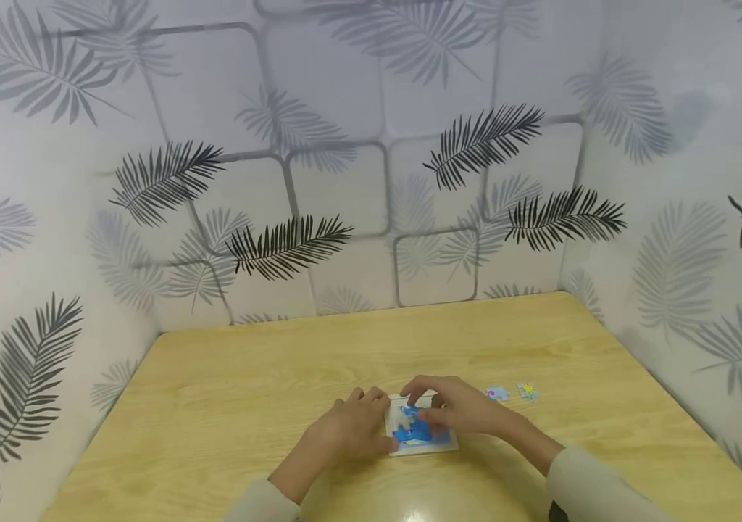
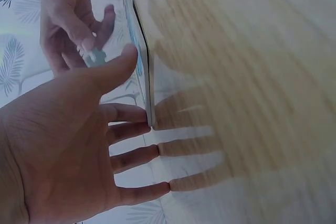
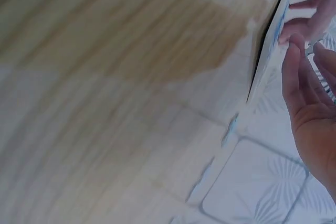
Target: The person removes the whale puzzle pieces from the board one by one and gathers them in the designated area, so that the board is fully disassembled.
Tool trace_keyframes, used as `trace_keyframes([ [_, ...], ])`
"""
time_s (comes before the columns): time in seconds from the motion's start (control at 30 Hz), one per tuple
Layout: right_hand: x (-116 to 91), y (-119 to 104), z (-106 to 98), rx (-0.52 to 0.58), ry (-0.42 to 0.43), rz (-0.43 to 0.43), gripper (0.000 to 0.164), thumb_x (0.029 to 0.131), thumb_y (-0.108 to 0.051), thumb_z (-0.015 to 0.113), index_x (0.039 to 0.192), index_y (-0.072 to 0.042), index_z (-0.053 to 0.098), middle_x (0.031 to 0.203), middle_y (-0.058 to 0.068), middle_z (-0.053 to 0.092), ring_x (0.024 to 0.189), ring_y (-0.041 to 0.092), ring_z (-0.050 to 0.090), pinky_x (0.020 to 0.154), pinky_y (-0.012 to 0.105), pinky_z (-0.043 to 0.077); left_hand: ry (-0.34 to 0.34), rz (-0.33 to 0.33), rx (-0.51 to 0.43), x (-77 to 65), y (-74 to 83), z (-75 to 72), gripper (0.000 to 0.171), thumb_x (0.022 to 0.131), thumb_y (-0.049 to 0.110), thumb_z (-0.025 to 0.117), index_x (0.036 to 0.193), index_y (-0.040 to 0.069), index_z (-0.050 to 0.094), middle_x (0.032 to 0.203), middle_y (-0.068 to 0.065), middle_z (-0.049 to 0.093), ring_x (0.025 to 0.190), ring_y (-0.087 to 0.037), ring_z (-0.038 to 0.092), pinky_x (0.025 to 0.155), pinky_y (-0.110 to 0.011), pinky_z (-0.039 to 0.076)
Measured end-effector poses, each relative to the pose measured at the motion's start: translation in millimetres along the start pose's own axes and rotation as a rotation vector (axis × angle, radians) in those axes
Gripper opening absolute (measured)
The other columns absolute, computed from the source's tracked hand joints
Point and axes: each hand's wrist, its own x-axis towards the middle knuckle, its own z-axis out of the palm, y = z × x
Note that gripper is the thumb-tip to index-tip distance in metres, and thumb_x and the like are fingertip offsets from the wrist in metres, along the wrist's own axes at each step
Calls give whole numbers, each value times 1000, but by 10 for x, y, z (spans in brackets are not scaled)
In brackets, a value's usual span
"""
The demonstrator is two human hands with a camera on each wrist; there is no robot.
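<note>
A small jigsaw puzzle board point(image 1: 424, 450) with a white rim and a blue picture lies on the table. Bare pale patches show in its upper left part. My left hand point(image 1: 353, 424) rests at the board's left side, fingers fairly straight and tips on the table, the thumb touching the near left corner. Over the board's right half, my right hand point(image 1: 459, 406) pinches a puzzle piece point(image 2: 96, 57) between thumb and fingers; the left wrist view shows this piece just off the board's face. Its printed side is hidden.
Two loose pieces lie right of the board: a light blue one with pink point(image 1: 497, 393) and one with a yellow shape point(image 1: 527, 391). The wooden table point(image 1: 247, 391) meets leaf-patterned walls point(image 1: 345, 275) at the back and sides.
</note>
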Motion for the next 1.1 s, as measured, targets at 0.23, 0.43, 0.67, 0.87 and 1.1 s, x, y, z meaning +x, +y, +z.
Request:
trace_keyframes([
  [0.23, -355, 106, -293, -118, 101, 8, 17, 97, -6, 72, 114, -8, 68, 102, 9, 69, 51, 9, 57, 46, 24, 51, -29, 2, -54, -75, -26, -24, 85, 92, 59, 73, 155, 10, 45, 160, -4, 40, 143, -30, 40, 111, -58, 42],
  [0.43, -654, 200, -458, -238, 147, -15, 16, 93, -4, 76, 106, -9, 71, 89, 4, 68, 54, -2, 45, 49, 21, 45, -14, 21, -55, -76, -43, 14, 82, 91, 58, 73, 153, 10, 46, 158, -4, 42, 139, -29, 43, 109, -57, 44],
  [0.67, -774, 286, -451, -246, 116, -62, 16, 91, -7, 79, 104, -14, 72, 108, 7, 73, 58, -1, 44, 52, 21, 46, -20, 13, -58, -48, -38, -6, 83, 92, 58, 73, 153, 10, 46, 159, -5, 41, 141, -31, 42, 110, -60, 42],
  [0.87, -745, 333, -366, -283, 114, -59, 19, 89, -3, 80, 100, -16, 73, 101, 1, 70, 60, -1, 45, 56, 21, 47, -17, 12, -56, -69, -43, -6, 84, 92, 58, 73, 155, 10, 44, 161, -5, 40, 142, -30, 41, 111, -60, 42],
  [1.1, -682, 294, -324, -324, 90, 15, 17, 89, -7, 81, 102, -14, 72, 106, 0, 67, 71, 1, 51, 62, 21, 51, -19, 5, -39, -52, -75, 3, 85, 93, 59, 70, 157, 11, 41, 161, -2, 39, 142, -29, 40, 113, -59, 41],
])
